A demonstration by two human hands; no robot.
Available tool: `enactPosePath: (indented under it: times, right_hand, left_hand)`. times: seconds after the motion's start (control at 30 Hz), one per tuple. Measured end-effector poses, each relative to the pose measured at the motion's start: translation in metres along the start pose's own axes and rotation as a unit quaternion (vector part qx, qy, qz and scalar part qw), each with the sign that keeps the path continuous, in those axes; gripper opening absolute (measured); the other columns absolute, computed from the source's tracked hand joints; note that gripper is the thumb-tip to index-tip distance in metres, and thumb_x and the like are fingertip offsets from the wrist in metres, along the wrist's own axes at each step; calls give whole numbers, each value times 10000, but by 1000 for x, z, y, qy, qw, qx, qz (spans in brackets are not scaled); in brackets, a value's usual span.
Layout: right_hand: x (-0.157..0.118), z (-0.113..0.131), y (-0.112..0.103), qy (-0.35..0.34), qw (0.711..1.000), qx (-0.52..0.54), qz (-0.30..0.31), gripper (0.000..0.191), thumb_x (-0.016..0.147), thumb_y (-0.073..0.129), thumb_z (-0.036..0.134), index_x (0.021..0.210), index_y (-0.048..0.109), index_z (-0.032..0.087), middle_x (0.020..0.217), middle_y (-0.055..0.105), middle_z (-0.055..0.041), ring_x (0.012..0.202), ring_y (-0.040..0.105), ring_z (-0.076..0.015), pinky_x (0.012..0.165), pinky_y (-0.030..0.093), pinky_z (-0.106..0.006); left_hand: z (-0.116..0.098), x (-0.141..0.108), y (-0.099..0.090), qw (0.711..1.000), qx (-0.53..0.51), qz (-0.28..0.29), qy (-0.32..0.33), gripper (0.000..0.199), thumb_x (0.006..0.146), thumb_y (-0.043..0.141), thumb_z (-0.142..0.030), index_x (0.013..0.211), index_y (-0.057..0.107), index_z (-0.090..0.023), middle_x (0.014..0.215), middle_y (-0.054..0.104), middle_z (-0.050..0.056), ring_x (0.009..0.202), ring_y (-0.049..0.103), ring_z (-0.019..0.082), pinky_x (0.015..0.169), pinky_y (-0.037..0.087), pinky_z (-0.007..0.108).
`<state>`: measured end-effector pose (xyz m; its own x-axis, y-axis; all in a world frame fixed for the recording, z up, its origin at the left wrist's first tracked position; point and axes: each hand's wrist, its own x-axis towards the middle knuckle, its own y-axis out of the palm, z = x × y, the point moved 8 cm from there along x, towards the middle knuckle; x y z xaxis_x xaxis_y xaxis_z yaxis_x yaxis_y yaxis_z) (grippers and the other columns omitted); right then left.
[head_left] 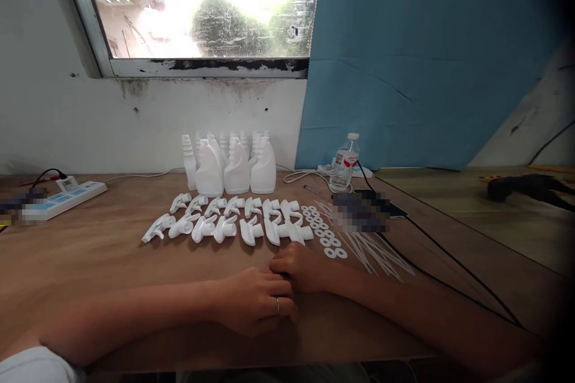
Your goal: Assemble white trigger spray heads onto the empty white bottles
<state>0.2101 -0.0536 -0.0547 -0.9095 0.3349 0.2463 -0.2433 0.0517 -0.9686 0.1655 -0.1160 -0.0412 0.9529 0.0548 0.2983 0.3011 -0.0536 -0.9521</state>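
My left hand point(258, 302), with a ring on one finger, rests on the brown tabletop with its fingers loosely curled. Touching it from behind is my right hand point(302, 266), also with bent fingers; no object shows in either hand. Just beyond lie two rows of white trigger sprayer heads point(251, 231). Small white ring-shaped washers point(330, 252) sit to their right, beside a spread of thin white tubes point(372, 251). Several white spray bottles point(236, 170), without sprayer heads, stand upright in a group behind the sprayer heads.
A clear water bottle point(345, 167) stands at the back right, near a dark device point(395, 208) with black cables. On the left lies a white power strip point(85, 196). A wall with a window point(224, 6) and a blue sheet point(404, 60) rises behind the table.
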Motion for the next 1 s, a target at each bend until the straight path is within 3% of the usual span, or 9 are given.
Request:
enactPosePath:
  times: [1.0]
  right_hand:
    - [0,-2,2,-1,1000,-3,10,132,772,559,118,646,553,159,590,599,3,522,490,-103,520,301,-247]
  left_hand:
    - [-1,2,-2,1000,14,10,2,183,847,490,-166,1013,563,-183,944,625,52,844,566,179,796,457,312]
